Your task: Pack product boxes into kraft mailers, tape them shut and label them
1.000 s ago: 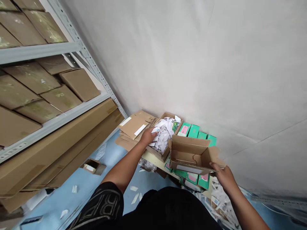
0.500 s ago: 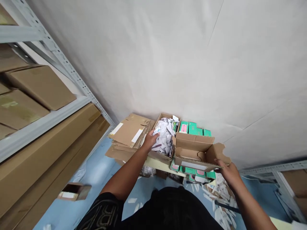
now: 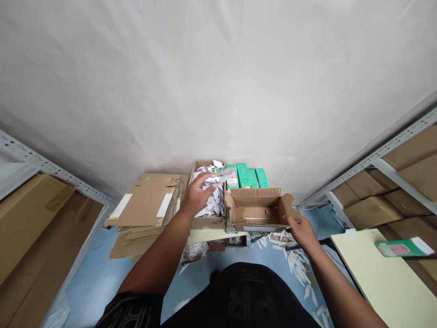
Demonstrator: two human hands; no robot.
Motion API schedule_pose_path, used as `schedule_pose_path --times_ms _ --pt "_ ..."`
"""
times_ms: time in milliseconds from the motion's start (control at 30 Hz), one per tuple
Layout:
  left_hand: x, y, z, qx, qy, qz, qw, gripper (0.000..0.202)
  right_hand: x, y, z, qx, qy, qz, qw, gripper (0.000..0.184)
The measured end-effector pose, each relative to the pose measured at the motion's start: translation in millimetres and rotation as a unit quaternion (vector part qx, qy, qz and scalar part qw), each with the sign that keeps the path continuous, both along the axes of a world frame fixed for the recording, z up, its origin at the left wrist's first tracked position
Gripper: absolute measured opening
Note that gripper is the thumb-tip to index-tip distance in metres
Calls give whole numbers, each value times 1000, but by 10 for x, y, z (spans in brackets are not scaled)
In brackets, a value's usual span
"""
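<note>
My left hand [image 3: 200, 193] is closed on some white paper scraps [image 3: 220, 176], lifted just over an open carton [image 3: 209, 222] filled with more torn paper [image 3: 212, 204]. My right hand [image 3: 302, 231] grips the right end of an open, unfilled cardboard box [image 3: 254, 213], whose flaps stand up. This box sits to the right of the paper carton, in front of several green boxes [image 3: 243, 175]. Left of the carton lies a stack of flattened cardboard [image 3: 146, 200] with white labels. Part of my left fingers is hidden behind the hand.
Shelves with brown cartons [image 3: 375, 212] stand on the right, and long cartons [image 3: 30, 214] on the left. A pale table [image 3: 372, 269] at right bears a green box [image 3: 404, 247]. White strips [image 3: 297, 266] litter the blue floor, and bubble wrap [image 3: 194, 251] lies under the bench.
My left hand has come up from the paper with scraps in it and moved toward the open box. The view has turned right. My right hand keeps hold of the box.
</note>
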State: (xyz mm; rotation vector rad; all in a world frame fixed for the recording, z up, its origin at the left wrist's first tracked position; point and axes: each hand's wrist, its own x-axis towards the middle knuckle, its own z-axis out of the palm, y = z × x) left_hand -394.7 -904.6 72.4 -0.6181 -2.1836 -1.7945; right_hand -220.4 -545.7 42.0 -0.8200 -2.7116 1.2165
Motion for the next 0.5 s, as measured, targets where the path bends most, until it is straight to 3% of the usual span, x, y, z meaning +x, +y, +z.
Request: schedule_pose_path --times_ms 67,133,233,333,500 --pt "234 268 285 -109 91 -118 983 31 90 52 27 24 -2 -1 1000 38" --pt "467 622 411 -210 149 -217 941 34 200 127 48 36 -5 -5 999 38" --pt "732 1202 328 -326 165 -260 894 39 420 298 71 27 3 -21 999 39" --pt "902 1712 155 -385 136 -267 873 49 703 553 58 15 19 -53 998 39" --pt "1185 2422 73 -346 160 -327 865 52 1306 1188 -100 -38 16 -119 992 37"
